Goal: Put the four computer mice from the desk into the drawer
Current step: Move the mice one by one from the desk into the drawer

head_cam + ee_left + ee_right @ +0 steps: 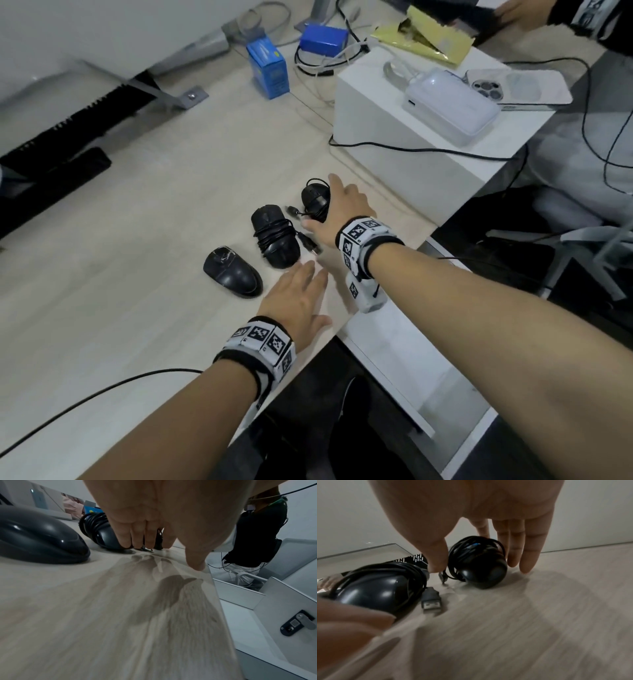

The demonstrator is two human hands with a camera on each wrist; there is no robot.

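Note:
Three black mice lie in a row on the pale wooden desk (137, 240). The nearest mouse (233, 272) has no cable round it. The middle mouse (274, 236) is wound in its cable, with the USB plug (431, 601) lying loose beside it. My right hand (330, 207) hovers over the far mouse (481, 566), also cable-wound, thumb on its left and straight fingers on its right. My left hand (305, 291) is flat and spread just above the desk, near the middle mouse (101, 532). The white drawer (248, 615) stands pulled out under the desk edge at the right. I see no fourth mouse.
A white box (394, 137) carrying a power bank and a phone stands just behind the far mouse. Two blue boxes (269, 70) and loose cables sit at the back. A black cable (102, 387) crosses the near desk. Another person's arm (548, 13) is at the top right.

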